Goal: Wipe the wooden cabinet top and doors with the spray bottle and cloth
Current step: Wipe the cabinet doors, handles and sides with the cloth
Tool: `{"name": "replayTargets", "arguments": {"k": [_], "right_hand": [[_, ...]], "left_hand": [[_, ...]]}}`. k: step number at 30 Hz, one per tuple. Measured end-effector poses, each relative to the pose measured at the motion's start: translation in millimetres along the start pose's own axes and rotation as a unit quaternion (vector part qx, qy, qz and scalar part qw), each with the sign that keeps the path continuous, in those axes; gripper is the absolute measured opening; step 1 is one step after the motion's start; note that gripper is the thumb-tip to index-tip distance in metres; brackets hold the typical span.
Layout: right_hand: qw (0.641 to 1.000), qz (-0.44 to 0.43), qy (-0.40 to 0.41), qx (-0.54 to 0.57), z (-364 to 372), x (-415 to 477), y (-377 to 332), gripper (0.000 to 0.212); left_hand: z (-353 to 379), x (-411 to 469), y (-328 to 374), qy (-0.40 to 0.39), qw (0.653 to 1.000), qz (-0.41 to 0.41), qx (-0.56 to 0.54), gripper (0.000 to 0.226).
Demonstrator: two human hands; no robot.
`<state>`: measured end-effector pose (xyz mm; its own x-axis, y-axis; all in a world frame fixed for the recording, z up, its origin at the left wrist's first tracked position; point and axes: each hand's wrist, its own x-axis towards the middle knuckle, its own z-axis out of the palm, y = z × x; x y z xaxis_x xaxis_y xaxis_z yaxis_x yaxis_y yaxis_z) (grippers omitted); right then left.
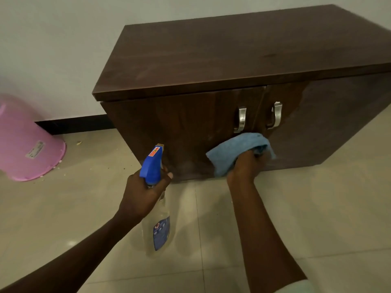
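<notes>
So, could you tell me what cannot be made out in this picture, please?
Head view:
Cabinet: right end cut off by the frame edge.
Bottle label: too small and blurred to read.
Right hand fingertips: hidden in the cloth.
Tub: cut off at the left edge.
</notes>
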<state>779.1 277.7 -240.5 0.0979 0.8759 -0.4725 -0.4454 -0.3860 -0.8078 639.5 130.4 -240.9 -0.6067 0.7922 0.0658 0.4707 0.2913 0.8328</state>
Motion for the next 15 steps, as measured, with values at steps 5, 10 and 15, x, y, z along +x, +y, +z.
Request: {"name": "replayTargets", "arguments": {"k": [5, 10, 15], "right_hand": [[0.946, -0.222, 0.114, -0.207, 11.6, 9.5, 26.9, 0.013], [0.96, -0.165, 0.029, -0.222, 5.5, 7.8, 58.2, 0.009], [0.975, -0.161, 0.151, -0.017, 2.1, 35.0, 8.0, 0.031]], "left_hand": [[-1.8, -3.1, -2.3, -0.006, 1.0, -0.022, 0.008, 0.022], [-1.6, -1.9, -3.9, -0.011, 0.999, -0.017, 0.028, 0.022], [-5.8, -4.0, -6.2, -0.008, 0.999, -0.029, 0.023, 0.021]]}}
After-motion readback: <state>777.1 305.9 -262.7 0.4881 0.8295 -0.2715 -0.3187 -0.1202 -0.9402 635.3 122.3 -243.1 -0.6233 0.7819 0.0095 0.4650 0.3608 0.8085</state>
